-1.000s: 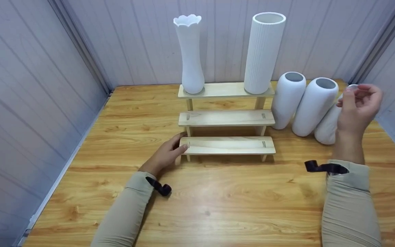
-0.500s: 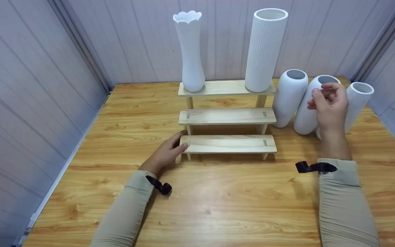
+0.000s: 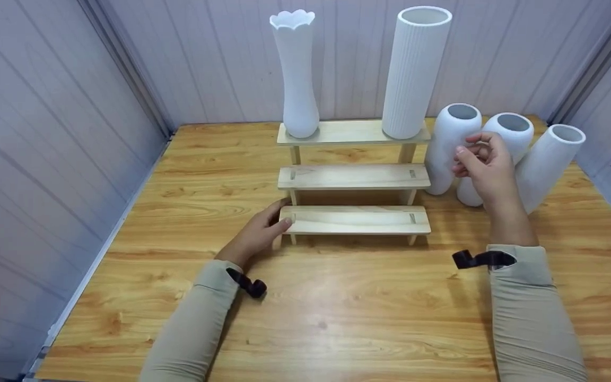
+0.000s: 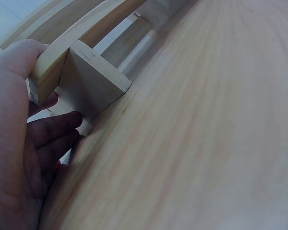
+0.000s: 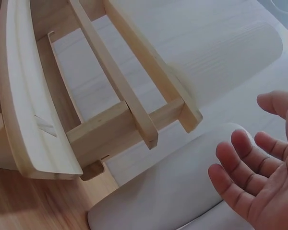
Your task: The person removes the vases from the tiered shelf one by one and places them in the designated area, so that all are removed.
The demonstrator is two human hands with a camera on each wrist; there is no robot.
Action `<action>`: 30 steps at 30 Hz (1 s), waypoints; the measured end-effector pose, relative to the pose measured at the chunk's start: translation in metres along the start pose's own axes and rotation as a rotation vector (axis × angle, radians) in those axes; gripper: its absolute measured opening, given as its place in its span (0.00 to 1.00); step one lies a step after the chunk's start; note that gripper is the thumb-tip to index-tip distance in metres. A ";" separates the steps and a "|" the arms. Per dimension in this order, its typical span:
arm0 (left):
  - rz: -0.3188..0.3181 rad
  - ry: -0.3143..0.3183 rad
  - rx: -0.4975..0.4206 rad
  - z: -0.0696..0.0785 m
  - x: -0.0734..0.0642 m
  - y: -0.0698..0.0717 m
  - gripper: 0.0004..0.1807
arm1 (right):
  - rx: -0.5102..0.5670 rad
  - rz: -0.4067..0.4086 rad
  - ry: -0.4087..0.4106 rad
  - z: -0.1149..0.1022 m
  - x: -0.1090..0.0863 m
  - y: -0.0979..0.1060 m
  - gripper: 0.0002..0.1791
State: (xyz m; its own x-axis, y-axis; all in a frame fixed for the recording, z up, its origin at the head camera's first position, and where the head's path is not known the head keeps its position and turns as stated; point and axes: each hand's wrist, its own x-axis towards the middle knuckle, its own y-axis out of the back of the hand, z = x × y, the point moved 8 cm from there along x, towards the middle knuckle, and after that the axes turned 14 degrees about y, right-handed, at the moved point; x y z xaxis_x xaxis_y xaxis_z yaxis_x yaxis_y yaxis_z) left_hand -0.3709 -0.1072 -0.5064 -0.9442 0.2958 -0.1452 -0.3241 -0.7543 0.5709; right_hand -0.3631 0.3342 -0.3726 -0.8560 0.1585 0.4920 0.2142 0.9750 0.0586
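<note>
A three-tier wooden stand (image 3: 353,178) stands on the table. My left hand (image 3: 255,233) grips the left end of its lowest shelf; in the left wrist view the thumb lies over the board (image 4: 53,67) and the fingers (image 4: 57,129) reach below it. My right hand (image 3: 488,170) hovers with loosely bent fingers, holding nothing, in front of several white vases. Nearest its fingertips is a rounded white vase (image 3: 443,154), also in the right wrist view. A second rounded vase (image 3: 515,140) and a slimmer vase (image 3: 549,164) are partly covered by the hand and wrist.
On the top tier stand a scalloped-rim white vase (image 3: 299,79) at the left and a tall ribbed white vase (image 3: 417,74) at the right. Panelled walls (image 3: 220,63) enclose the wood-grain table (image 3: 326,313) at the back and both sides.
My right hand has moved left, from the slimmer vase at the far right, past the middle vase, to the rounded vase nearest the stand. My left hand keeps its grip on the shelf.
</note>
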 end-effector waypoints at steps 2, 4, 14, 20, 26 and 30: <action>0.003 0.000 0.002 0.001 0.001 0.000 0.36 | -0.029 -0.025 -0.001 -0.001 0.000 -0.002 0.13; 0.003 0.001 0.003 0.001 0.001 0.000 0.36 | -0.068 -0.058 0.003 -0.002 -0.001 -0.005 0.12; -0.035 0.035 -0.016 -0.001 -0.001 -0.003 0.38 | -0.027 -0.166 0.036 -0.006 -0.003 -0.025 0.18; -0.018 0.032 -0.012 -0.003 0.000 -0.003 0.38 | -0.082 -0.178 0.051 -0.007 -0.005 -0.035 0.24; -0.007 0.025 -0.019 -0.004 0.001 -0.002 0.38 | -0.103 -0.199 0.077 -0.009 -0.006 -0.050 0.34; -0.005 0.025 -0.021 -0.003 0.001 -0.002 0.38 | -0.078 -0.180 0.095 -0.010 -0.003 -0.059 0.39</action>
State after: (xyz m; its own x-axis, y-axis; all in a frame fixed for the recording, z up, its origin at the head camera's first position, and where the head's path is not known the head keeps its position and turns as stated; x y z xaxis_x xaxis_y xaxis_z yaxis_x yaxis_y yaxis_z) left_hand -0.3714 -0.1072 -0.5101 -0.9437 0.2848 -0.1683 -0.3295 -0.7650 0.5534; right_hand -0.3681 0.2746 -0.3691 -0.8364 -0.0360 0.5470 0.1011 0.9706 0.2184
